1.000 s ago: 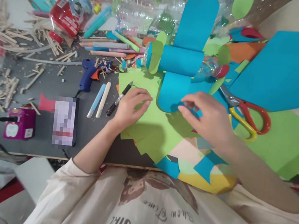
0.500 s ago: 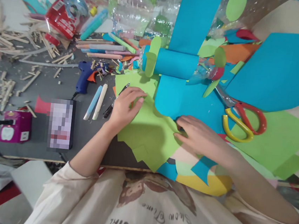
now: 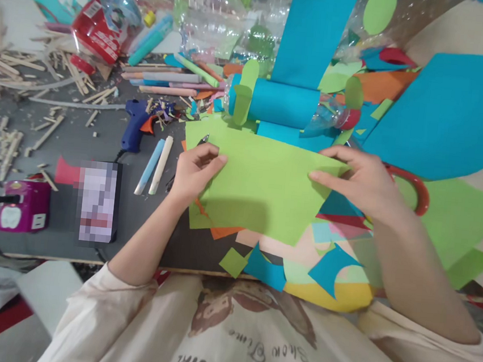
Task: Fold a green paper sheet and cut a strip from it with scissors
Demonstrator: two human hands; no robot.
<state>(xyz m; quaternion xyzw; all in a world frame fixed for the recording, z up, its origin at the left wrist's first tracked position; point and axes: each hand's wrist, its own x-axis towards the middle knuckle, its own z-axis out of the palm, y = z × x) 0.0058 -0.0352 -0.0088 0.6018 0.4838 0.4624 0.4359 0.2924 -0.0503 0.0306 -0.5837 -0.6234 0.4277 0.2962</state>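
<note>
Across the whole frame spreads a dark grey worktop [image 3: 79, 137], littered with wood splinters at the left and coloured paper scraps at the right. Upper right of the frame is filled by a big blue paper sheet [image 3: 453, 116]. Centre frame lies the green paper sheet [image 3: 262, 183], flat and slightly lifted over the scraps, held at both side edges. Just above it, at upper centre, stands a blue paper plane model [image 3: 288, 94] built on a clear bottle. On the sheet's right edge, the right hand [image 3: 361, 181] pinches it, thumb on top and fingers closed under the paper. On the left edge, the left hand [image 3: 195, 171] clamps the sheet likewise, with a black pen [image 3: 203, 139] peeking out just above its fingers. Left of that hand lie a blue glue gun [image 3: 136, 122] and two chalk-like sticks [image 3: 155, 164] side by side. Red scissor handles [image 3: 415, 189] show behind the right hand.
</note>
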